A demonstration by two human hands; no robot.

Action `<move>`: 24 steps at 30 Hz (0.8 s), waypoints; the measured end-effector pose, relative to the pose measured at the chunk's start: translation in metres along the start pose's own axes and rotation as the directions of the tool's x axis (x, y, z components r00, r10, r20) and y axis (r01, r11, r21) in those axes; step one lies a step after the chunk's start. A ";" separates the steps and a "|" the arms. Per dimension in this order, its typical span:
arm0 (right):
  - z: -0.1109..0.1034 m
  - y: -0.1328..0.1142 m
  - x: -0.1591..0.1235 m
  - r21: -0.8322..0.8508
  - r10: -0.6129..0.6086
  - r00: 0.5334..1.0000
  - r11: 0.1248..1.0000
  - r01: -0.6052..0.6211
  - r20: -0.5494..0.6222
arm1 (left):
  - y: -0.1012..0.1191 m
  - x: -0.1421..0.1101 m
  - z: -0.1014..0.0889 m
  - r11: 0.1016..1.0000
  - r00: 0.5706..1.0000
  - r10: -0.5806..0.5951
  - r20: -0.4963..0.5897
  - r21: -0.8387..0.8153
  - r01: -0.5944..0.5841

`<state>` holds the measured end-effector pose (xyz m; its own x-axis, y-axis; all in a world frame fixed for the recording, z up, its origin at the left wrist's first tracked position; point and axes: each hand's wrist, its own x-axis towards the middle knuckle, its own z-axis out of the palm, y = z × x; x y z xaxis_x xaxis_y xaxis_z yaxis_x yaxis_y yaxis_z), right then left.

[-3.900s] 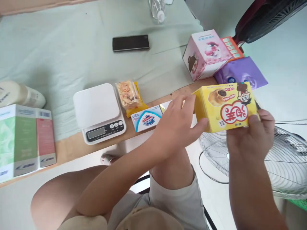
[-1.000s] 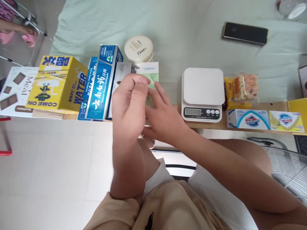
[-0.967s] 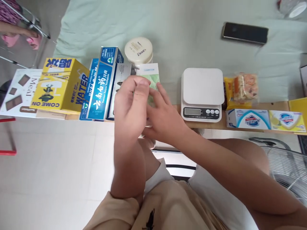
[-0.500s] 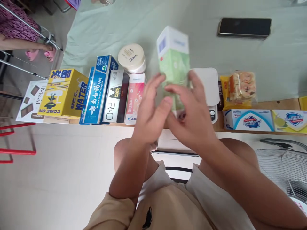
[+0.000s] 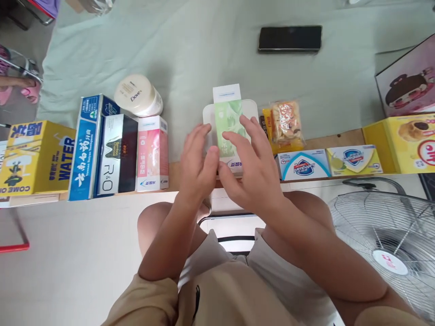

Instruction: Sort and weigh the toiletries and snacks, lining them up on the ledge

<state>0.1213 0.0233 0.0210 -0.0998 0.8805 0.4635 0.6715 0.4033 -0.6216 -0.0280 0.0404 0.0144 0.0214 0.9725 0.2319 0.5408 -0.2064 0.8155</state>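
Note:
A light green and white carton [image 5: 228, 117] lies flat on a white kitchen scale [image 5: 250, 107], its printed face up. My left hand [image 5: 197, 158] is just left of the carton, fingers apart and holding nothing. Over the carton's right side hovers my right hand [image 5: 254, 170], its fingers spread and curved. Whether its fingertips touch the carton I cannot tell. My hands cover the lower sides of the carton and much of the scale. To the left stands a pink toothpaste-style box [image 5: 149, 154].
Left along the table edge are a black-and-silver box [image 5: 113, 154], a blue toothpaste box [image 5: 89, 145], a yellow box [image 5: 37, 154] and a Dove jar [image 5: 137, 95]. On the right are a bagged snack [image 5: 286, 122], soap boxes [image 5: 304, 164], a yellow carton [image 5: 413, 140], a phone [image 5: 290, 39] and a fan [image 5: 384, 244].
The green carton has gone from upright in my hands to lying on the scale. Both hands have loosened from it. The view has shifted to the right.

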 end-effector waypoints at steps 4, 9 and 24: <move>-0.003 0.007 -0.005 0.023 0.020 1.000 1.000 -0.020 0.019 | -0.004 -0.007 0.001 1.000 0.999 0.025 -0.028 0.009 -0.024; -0.002 0.005 -0.008 0.042 0.120 0.980 0.991 -0.128 0.157 | 0.007 -0.009 0.006 0.999 0.998 0.051 -0.041 0.020 -0.050; -0.036 0.000 -0.006 0.137 -0.100 0.965 0.981 0.136 -0.244 | 0.086 -0.005 0.012 0.922 0.988 -0.010 -0.153 -0.384 -0.051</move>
<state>0.1479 0.0096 0.0409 0.0160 0.7482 0.6633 0.5446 0.5498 -0.6333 0.0285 0.0193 0.0765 -0.1130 0.9464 0.3026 0.1746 -0.2809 0.9437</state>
